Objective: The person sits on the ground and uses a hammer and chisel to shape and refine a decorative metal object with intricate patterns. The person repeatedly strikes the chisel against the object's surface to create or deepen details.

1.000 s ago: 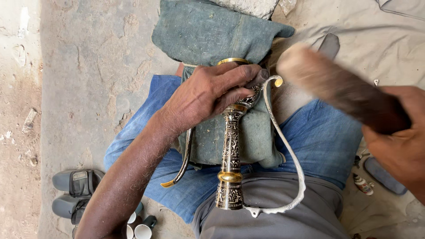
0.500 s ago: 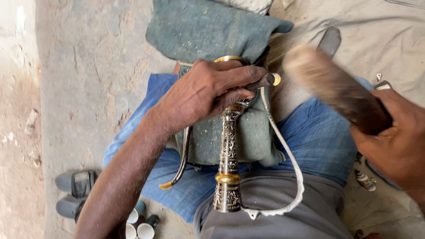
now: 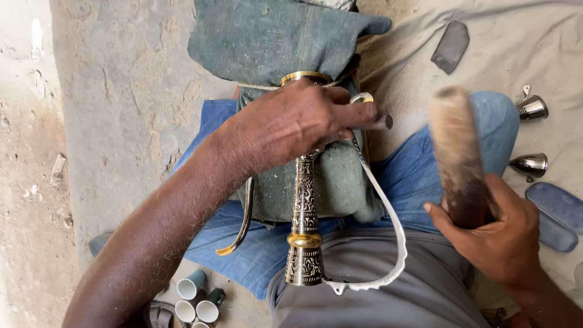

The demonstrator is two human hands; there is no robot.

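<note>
Mallet (image 3: 458,158) swung back from one o'clock, and my right hand (image 3: 495,234) held it tight at three. My left hand (image 3: 291,121) stayed wrapped around a small punch (image 3: 379,123), pressing the coffee pot (image 3: 303,231) on my lap, so I judged another tap was coming.

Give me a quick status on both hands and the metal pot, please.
Left hand gripping the engraved metal pot on the cloth pad. Right hand holding a horn mallet, raised clear. Nothing in the way.
</note>
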